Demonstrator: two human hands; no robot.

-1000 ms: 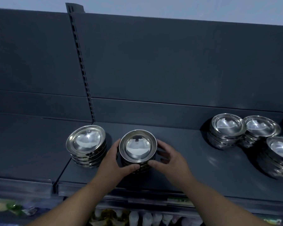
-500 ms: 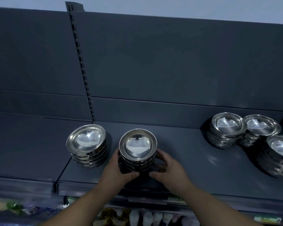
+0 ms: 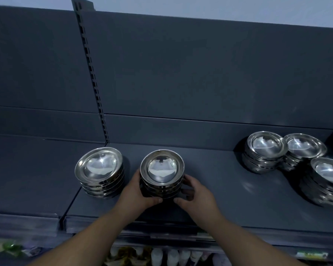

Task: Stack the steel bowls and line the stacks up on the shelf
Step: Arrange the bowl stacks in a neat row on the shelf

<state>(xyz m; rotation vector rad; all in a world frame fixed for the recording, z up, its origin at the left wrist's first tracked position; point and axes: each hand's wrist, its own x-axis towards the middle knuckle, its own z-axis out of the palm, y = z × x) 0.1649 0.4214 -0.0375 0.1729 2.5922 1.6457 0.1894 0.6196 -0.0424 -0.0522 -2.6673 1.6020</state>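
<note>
Here the bowl stack [image 3: 161,167] is clasped by the curled left hand [image 3: 136,191] and right hand [image 3: 197,194]. It should be squared level beside the neighbouring stack [image 3: 98,166].

two bare forearms [image 3: 96,235], bare left hand [image 3: 136,193], bare right hand [image 3: 197,195], uncovered wrists [image 3: 210,214]

I see white bottle tops [image 3: 162,256] along the bottom centre and blurred green packets [image 3: 10,246] at lower left.

On the shelf [image 3: 219,191] we find one bowl stack [image 3: 98,168] left of the middle stack [image 3: 161,167]; three more stacks [image 3: 265,148] cluster well apart at right.
</note>
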